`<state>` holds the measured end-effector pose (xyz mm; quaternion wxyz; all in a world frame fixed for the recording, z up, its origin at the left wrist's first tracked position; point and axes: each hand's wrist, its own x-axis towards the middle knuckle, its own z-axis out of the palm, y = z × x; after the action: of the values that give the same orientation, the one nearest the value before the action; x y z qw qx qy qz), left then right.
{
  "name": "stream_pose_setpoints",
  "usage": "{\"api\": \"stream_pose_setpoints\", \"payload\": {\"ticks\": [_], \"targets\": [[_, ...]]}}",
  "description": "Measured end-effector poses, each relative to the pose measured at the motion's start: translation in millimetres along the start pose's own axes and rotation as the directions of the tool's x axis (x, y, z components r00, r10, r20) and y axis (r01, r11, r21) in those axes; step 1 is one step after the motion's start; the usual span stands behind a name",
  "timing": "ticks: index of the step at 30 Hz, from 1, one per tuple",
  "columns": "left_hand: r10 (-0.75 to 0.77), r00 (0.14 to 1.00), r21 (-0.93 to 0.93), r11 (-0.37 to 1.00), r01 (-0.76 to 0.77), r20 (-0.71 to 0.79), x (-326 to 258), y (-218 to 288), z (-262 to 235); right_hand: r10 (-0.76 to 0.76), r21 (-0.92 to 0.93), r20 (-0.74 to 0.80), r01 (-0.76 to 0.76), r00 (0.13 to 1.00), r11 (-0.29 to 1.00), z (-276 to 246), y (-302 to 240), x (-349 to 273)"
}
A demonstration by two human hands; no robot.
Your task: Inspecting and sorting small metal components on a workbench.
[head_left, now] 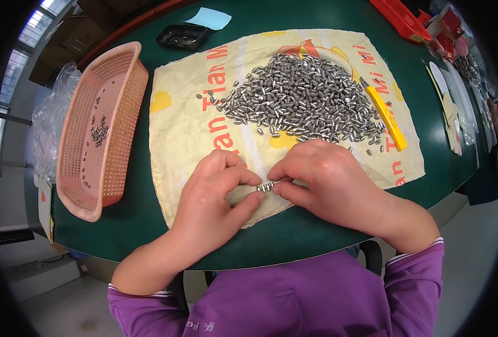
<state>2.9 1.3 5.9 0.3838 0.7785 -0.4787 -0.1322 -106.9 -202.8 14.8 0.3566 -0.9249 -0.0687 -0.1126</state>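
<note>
Near the front edge of a cream printed cloth [181, 135], my two hands meet fingertip to fingertip. My left hand [212, 194] pinches a short row of small silvery metal pieces [265, 187] between thumb and forefinger. From the other side, the thumb and forefinger of my right hand [322, 174] close on the same row's right end. Exactly how the pieces join is too small to make out. Beyond my hands spreads a large pile of small barrel-shaped metal pieces [305, 95], silver and dark grey.
On the left stands a pink plastic basket [133, 106] with a few metal pieces inside. A yellow utility knife [386, 118] lies right of the pile. Farther back are a black tray [181, 36], a pale blue paper [210, 18] and a red basket [400, 19]. Clear plastic bags [52, 121] lie far left.
</note>
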Motion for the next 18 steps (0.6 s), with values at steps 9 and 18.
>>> {"api": "stream_pose_setpoints", "payload": {"ticks": [9, 18], "targets": [[-0.031, 0.998, 0.008, 0.999, 0.032, -0.049, 1.6, 2.1, 6.6, 0.017, -0.001, -0.013, -0.017, 1.000, 1.000, 8.8, -2.4, 0.0], [0.017, 0.998, -0.006, 1.000, -0.018, -0.054, 1.0, 2.0, 6.3, 0.025, 0.035, 0.021, -0.026, 0.999, 0.999, 7.3, -5.6, -0.7]]}}
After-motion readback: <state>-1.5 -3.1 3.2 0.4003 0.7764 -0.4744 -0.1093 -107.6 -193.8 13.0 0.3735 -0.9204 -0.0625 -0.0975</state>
